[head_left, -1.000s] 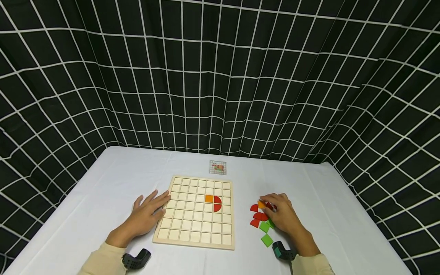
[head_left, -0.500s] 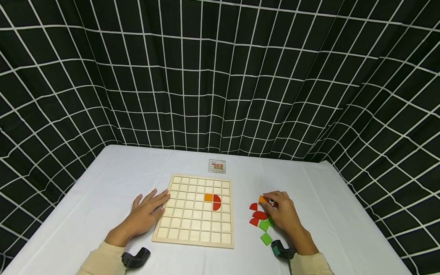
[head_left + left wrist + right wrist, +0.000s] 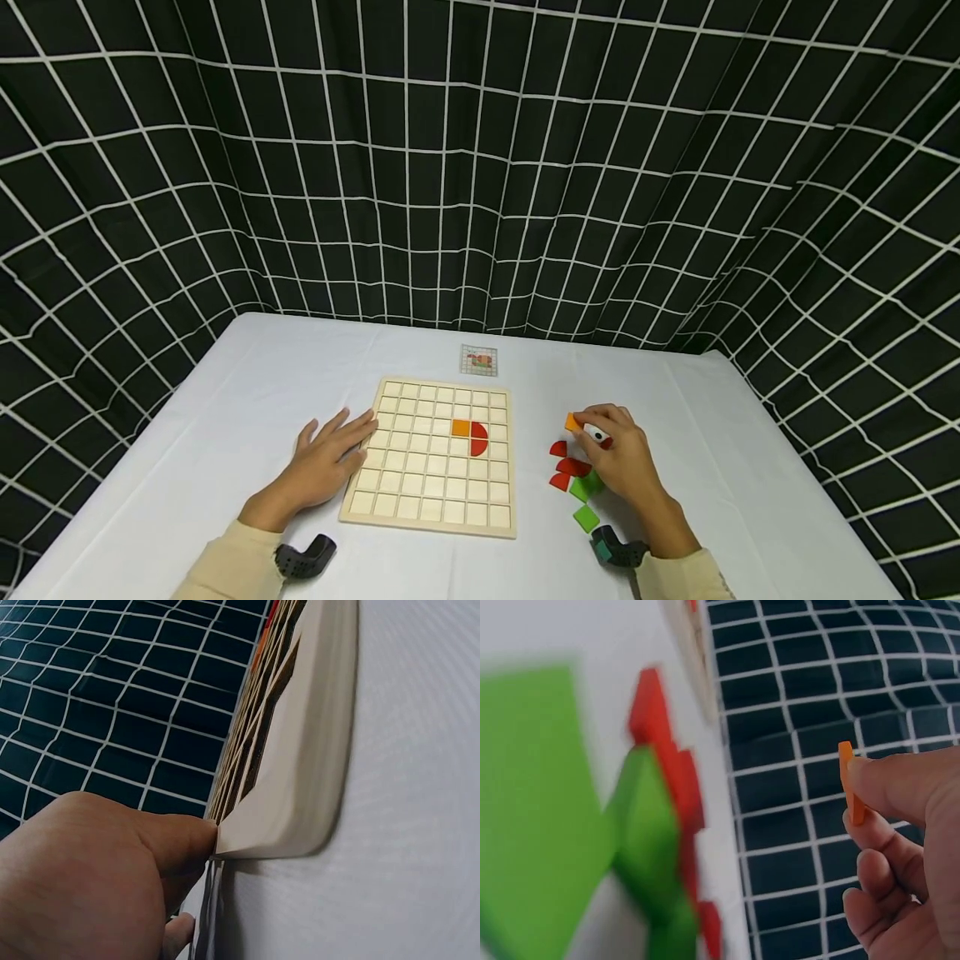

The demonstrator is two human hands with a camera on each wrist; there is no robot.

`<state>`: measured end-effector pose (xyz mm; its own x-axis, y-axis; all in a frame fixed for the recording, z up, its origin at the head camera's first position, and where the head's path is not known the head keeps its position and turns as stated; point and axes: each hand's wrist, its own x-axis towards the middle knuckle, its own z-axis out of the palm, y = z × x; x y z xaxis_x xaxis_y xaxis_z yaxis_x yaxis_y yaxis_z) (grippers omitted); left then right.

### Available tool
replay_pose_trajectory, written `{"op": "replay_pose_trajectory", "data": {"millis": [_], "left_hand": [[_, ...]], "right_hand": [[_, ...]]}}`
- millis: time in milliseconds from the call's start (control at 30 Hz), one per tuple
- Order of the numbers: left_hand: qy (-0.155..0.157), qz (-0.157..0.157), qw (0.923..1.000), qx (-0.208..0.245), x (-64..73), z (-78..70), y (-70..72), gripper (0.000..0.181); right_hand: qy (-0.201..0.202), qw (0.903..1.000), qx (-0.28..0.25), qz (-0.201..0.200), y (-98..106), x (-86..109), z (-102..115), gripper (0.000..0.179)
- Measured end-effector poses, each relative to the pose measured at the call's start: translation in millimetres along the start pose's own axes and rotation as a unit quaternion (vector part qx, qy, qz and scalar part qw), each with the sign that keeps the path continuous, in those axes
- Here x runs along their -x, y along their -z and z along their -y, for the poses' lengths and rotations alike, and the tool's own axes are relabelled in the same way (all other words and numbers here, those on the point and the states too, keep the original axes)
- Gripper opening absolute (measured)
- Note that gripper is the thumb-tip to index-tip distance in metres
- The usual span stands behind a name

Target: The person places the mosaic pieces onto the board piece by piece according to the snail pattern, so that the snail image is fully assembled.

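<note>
My right hand (image 3: 621, 450) pinches a small orange tile (image 3: 573, 422) between thumb and fingers, above the loose pieces. The right wrist view shows that tile (image 3: 850, 784) edge-on, lifted off the table. With fingers spread, my left hand (image 3: 324, 468) touches the left edge of the wooden grid board (image 3: 431, 485). Set in the board's cells are an orange square (image 3: 461, 427) and, beside it, red rounded pieces (image 3: 478, 439) forming a half disc. A white tile with a black eye dot (image 3: 597, 433) lies partly hidden by the right hand.
Red rounded pieces (image 3: 573, 467) and green tiles (image 3: 587, 519) lie loose between board and right hand. A small gridded picture card (image 3: 478, 361) lies behind the board. Black cloth with white grid lines (image 3: 480, 167) surrounds the white table (image 3: 300, 367).
My right hand has lifted the orange tile from the pile and moved slightly away from me, uncovering more of the eye tile. The left hand stays at the board's edge.
</note>
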<state>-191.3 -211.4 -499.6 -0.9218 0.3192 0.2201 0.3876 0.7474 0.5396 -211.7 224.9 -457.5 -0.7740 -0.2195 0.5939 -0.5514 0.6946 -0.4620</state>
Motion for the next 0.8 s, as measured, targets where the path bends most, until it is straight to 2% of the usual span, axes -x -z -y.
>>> {"op": "replay_pose_trajectory", "data": {"millis": [167,333,600,800], "left_hand": [[0.001,0.001,1.0000,0.000,-0.5,1.1,-0.9,0.043],[-0.001,-0.002,1.0000,0.001,-0.7,1.6,-1.9,0.043],[-0.003,-0.004,1.0000,0.003,-0.4,1.3,-2.7,0.043],[-0.004,-0.007,1.0000,0.003,-0.5,0.9,-1.8,0.042]], "right_hand": [[0.043,0.9986,-0.026,-0.013,1.8,-7.0,15.7,0.027],[0.050,0.9980,-0.034,-0.016,0.0,-11.8,30.9,0.028],[0.110,0.9918,-0.059,-0.027,-10.4,-21.3,47.2,0.028],[0.102,0.9921,-0.073,-0.011,-19.9,-24.5,58.8,0.027]]}}
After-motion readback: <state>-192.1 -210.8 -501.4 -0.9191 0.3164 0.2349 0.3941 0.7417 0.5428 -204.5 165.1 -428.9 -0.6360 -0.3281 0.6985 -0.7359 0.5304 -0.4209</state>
